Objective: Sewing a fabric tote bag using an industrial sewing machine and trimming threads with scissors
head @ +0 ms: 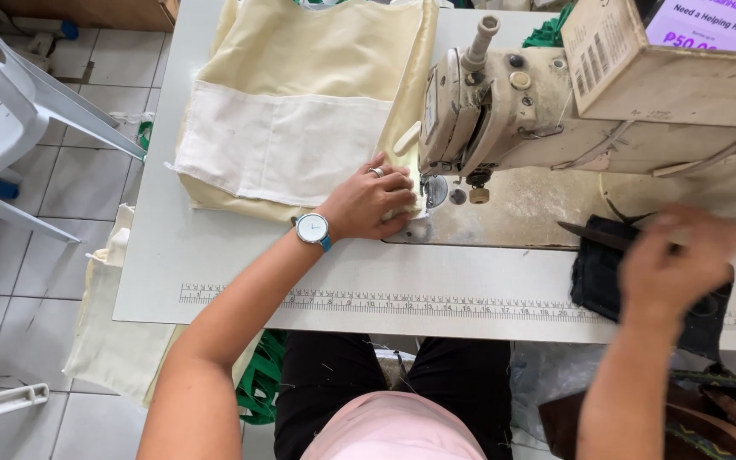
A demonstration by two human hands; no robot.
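Cream cloth (300, 102) lies across the table's (240, 273) far edge; the left hand (372, 200) presses it flat-fingered beside the sewing machine (504, 111). The blurred right hand (675, 264), grip unclear, hovers over dark fabric (594, 273) near the front edge.

- A white sewing table (240, 281) fills the middle of the frame, with a printed ruler strip (385, 304) along its near edge.
- Cream fabric (300, 111) lies on it at upper centre.
- A worn sewing machine (555, 119) stands at upper right.
- Dark cloth (598, 273) lies at right.
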